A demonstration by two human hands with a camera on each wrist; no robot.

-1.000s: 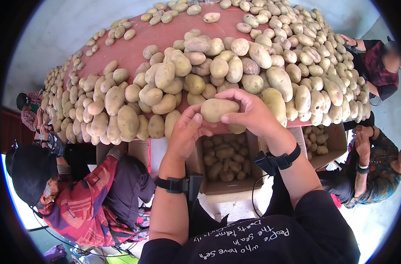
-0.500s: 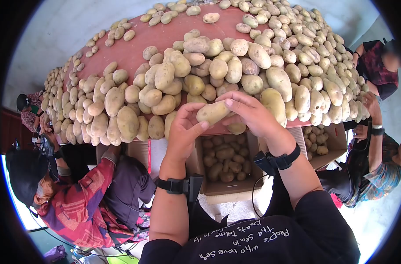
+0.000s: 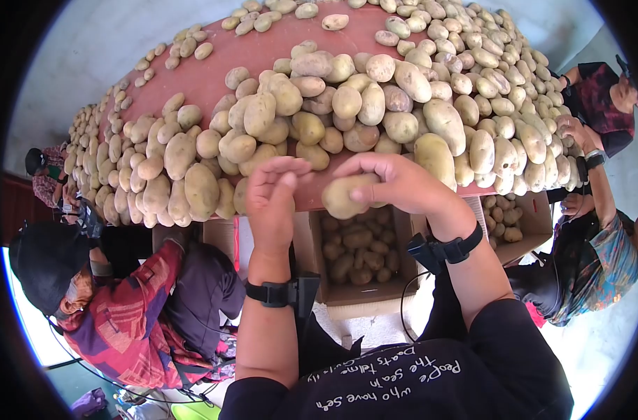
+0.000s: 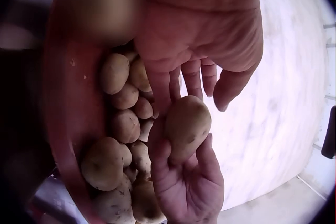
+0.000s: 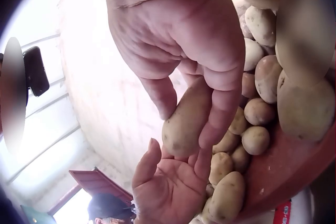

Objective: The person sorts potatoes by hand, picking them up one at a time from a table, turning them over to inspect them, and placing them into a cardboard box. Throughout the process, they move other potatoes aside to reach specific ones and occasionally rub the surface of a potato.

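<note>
That potato (image 3: 342,199), up by the table-side edge of the carton (image 3: 361,295), was best handled, imo, w/ a light grip & a palm close under it in case it slipped. R hand (image 3: 401,183), above that same edge, had it pinched btwn thumb & bent fingers; L hand (image 3: 271,194), off the carton's left side, was fairly straight-fingered, gripping nothing, tho couldn't tell if tips touched.

Heaped potatoes (image 3: 261,114) block the way forward, but the box (image 3: 361,295) below is open-topped.

The held potato (image 3: 342,197) is pale tan (speckled brown), the tabletop (image 3: 263,54) dull red, the shirt (image 3: 501,374) black with white lettering (image 3: 396,379).
</note>
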